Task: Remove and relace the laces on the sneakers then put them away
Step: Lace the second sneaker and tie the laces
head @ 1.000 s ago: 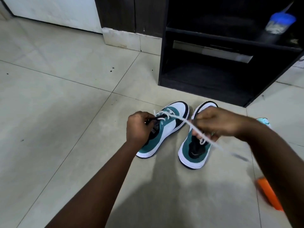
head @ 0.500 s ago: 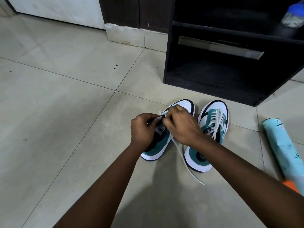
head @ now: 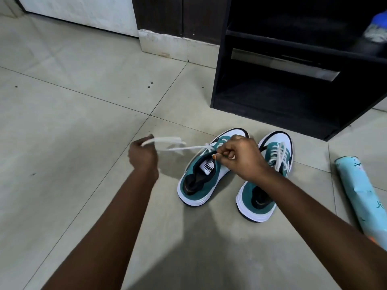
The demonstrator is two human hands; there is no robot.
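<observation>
Fingers of both hands pinch the white lace (head: 184, 147) – black shelf (head: 272, 114) beyond, blue tube (head: 360, 193) right of the sneakers (head: 211, 176).

Two teal-and-white sneakers sit side by side on the tiled floor (head: 62, 122) before a dark shelf unit (head: 272, 97); the left sneaker (head: 206, 176) has its tongue exposed and its lace (head: 188, 147) drawn out sideways, while the right sneaker (head: 270, 178) is laced up. The left hand (head: 143, 156) is raised off to the side, gripping the blurred free end of that lace, and the right hand (head: 240, 158) rests over the left sneaker's eyelets, its fingers (head: 219, 156) pinched at the tongue's top edge. A pale blue tube (head: 360, 195) lies on the floor beside the right sneaker, and a blue-capped jar (head: 377, 28) stands on the unit's upper shelf.
</observation>
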